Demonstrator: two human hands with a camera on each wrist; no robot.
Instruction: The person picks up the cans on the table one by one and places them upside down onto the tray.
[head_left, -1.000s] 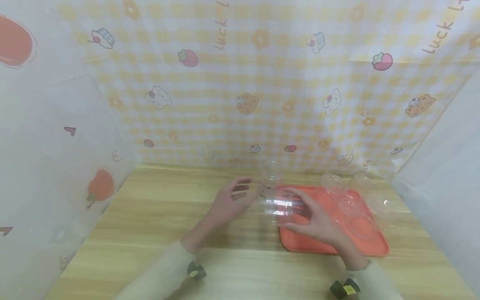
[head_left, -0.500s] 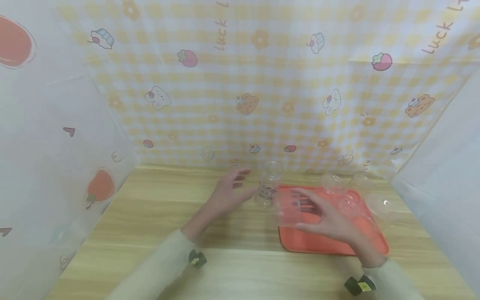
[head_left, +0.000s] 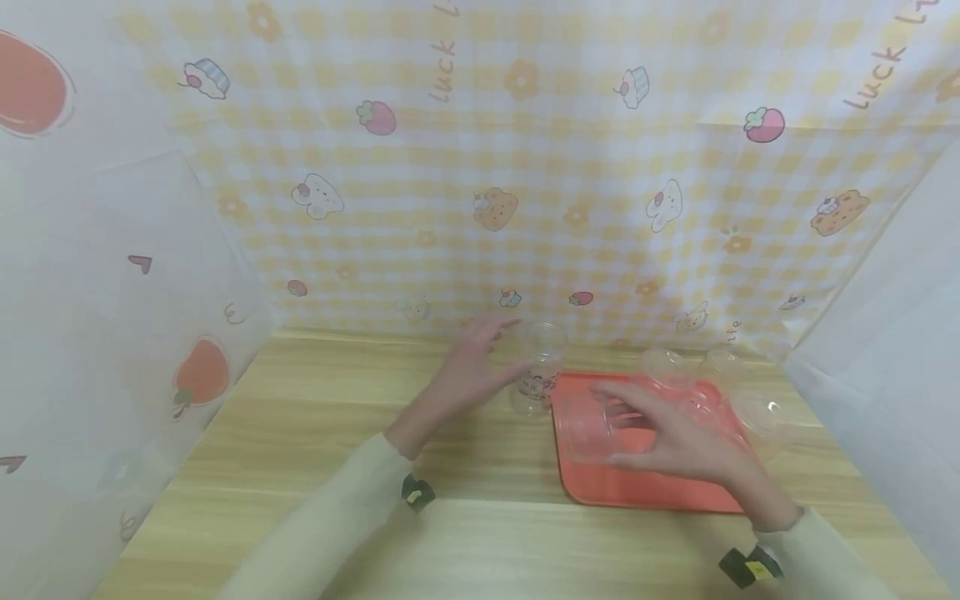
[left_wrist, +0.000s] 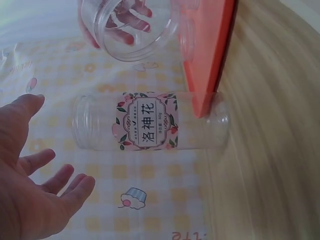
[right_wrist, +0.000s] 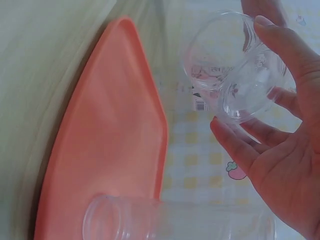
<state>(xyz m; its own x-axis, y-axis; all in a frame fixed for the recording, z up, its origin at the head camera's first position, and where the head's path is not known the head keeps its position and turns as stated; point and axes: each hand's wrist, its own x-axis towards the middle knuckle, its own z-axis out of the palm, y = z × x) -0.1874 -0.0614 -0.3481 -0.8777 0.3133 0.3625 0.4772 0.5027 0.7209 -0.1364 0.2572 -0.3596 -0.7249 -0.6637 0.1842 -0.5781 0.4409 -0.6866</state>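
Note:
My right hand grips a clear plastic jar between thumb and fingers, its tilted round mouth showing in the right wrist view. In the head view this jar overlaps the left part of the orange-red tray. Just left of the tray stands another clear jar, upright, with a pink floral label of Chinese characters. Close by it is my left hand, fingers spread and apart from the jar, holding nothing. The label shows partly through the held jar in the right wrist view.
Several clear jars stand on and around the tray's right and back parts, among them one jar at the back and another jar at the right. A patterned yellow-checked cloth hangs behind the wooden tabletop.
My right hand has moved right with its jar, from beside the labelled jar to over the tray. The left hand has shifted slightly up and right, nearer the labelled jar.

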